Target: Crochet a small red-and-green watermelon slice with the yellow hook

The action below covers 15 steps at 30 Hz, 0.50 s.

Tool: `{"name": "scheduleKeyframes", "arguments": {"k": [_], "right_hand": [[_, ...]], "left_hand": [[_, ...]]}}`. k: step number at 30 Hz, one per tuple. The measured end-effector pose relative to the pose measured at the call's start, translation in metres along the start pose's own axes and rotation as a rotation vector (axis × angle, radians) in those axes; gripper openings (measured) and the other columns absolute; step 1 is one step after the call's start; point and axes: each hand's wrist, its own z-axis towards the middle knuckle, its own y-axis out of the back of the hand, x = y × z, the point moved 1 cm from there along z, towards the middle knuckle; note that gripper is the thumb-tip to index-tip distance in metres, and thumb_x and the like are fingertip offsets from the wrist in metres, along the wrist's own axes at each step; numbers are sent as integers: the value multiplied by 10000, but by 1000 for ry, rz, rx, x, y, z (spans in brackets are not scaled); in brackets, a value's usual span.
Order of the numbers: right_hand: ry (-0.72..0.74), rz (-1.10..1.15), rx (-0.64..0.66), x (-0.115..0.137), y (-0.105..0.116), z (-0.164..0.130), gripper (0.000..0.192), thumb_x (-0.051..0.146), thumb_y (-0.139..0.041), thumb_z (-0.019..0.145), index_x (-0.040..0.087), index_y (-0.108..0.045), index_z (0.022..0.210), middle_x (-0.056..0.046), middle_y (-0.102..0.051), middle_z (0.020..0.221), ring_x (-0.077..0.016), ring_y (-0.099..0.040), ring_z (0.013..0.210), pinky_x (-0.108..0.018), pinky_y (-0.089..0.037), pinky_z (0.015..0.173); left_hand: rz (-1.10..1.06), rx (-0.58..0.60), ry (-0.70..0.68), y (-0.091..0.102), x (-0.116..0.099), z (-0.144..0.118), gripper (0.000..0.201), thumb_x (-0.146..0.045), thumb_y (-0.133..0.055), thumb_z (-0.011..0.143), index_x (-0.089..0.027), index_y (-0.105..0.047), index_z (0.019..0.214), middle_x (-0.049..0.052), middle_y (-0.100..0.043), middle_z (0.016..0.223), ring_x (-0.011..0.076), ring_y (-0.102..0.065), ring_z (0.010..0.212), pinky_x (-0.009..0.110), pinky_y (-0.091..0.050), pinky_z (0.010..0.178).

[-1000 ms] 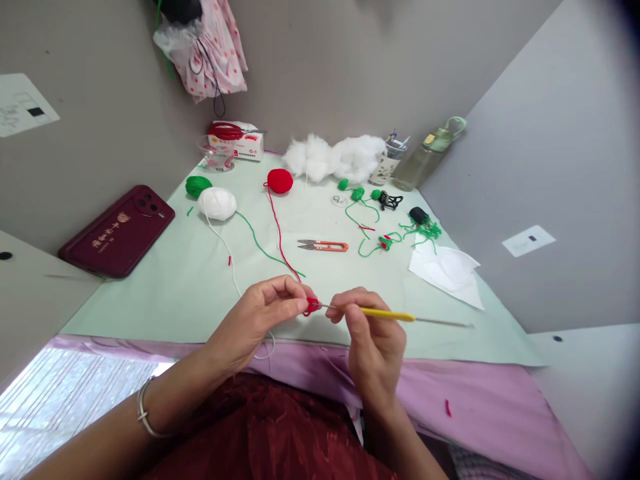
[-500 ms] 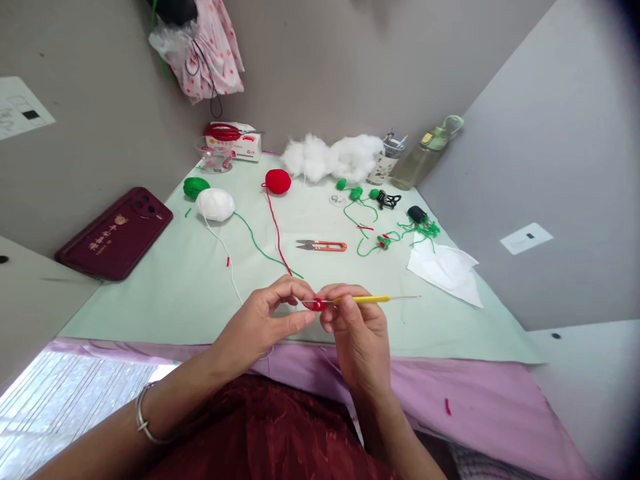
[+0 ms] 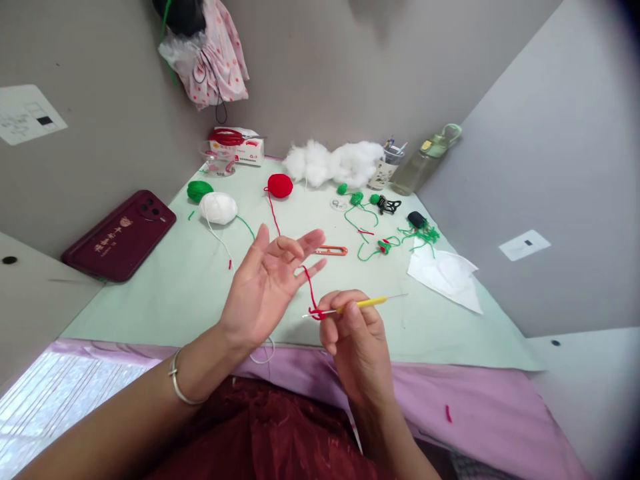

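Observation:
My right hand [image 3: 361, 340] grips a crochet hook [image 3: 367, 304] with a yellow handle. A small loop of red crochet work [image 3: 317, 313] hangs on the hook's metal shaft near its left tip. My left hand [image 3: 267, 283] is turned palm up with its fingers spread. Red yarn [image 3: 311, 288] runs from the crochet work up to the left hand's fingers; how it passes behind them is hidden. Farther back lies the red yarn ball [image 3: 280, 186], its strand leading down behind my left hand. Thread snips [image 3: 333, 251] with orange handles are partly covered by the left fingers.
White stuffing [image 3: 333, 163] lies at the back beside a pen cup [image 3: 386, 168] and a green bottle [image 3: 425, 160]. White [image 3: 219, 208] and green yarn balls [image 3: 200, 191] and a phone [image 3: 119, 235] are on the left. Green crochet pieces [image 3: 383, 247] and white paper [image 3: 445, 277] sit right.
My left hand has let go of the red crochet work, turned palm up and opened, with red yarn drawn up toward its fingers. The right hand still holds the hook, now slightly tilted.

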Motion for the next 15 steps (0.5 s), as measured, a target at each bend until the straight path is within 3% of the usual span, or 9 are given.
{"name": "scheduleKeyframes", "arguments": {"k": [3,5,7,9,10,12,15], "right_hand": [[-56,73,22,4,1,0,297,505,-819,879,237,-712,811,4,-734,797,-38,-345,437,-186,-335,405],[-78,92,25,6,3,0,292,500,-819,882,238,-711,811,9,-732,794,-36,-319,440,-177,-327,400],[-73,97,2,7,6,2,289,495,-833,870,237,-720,810,8,-733,798,-38,-317,450,-171,-332,399],[-46,112,-34,7,9,3,272,481,-850,859,236,-743,812,7,-734,804,-38,-345,462,-160,-346,405],[-30,121,-52,7,10,4,257,470,-855,857,236,-756,813,9,-733,804,-35,-365,468,-154,-355,411],[-3,133,-74,8,10,5,233,452,-863,856,238,-778,816,13,-727,796,-31,-399,474,-146,-369,422],[33,124,-71,9,9,5,210,436,-865,858,242,-796,817,12,-732,788,-28,-430,469,-145,-383,431]], "left_hand": [[264,10,-241,3,1,8,725,-512,-341,1127,-250,-542,482,25,-851,1077,261,-538,1495,493,-283,1314],[588,55,-409,8,3,6,752,-456,-277,1142,-267,-581,481,23,-852,1143,259,-483,1540,488,-130,1356],[919,133,-548,14,7,1,644,-388,-328,1132,-269,-758,668,35,-804,1318,275,-396,1595,516,-27,1363],[1083,221,-631,21,11,-6,407,-314,-439,1094,-243,-838,1059,63,-719,1471,294,-340,1620,556,-58,1358],[1084,269,-624,23,13,-10,359,-278,-484,1074,-236,-794,1251,73,-676,1525,296,-342,1617,559,-123,1352],[986,350,-505,28,15,-16,452,-234,-536,1053,-270,-652,1487,72,-622,1581,290,-401,1581,522,-275,1318],[798,337,-230,30,15,-24,563,-241,-592,1042,-360,-536,1589,47,-630,1552,285,-525,1483,472,-410,1252]]}}
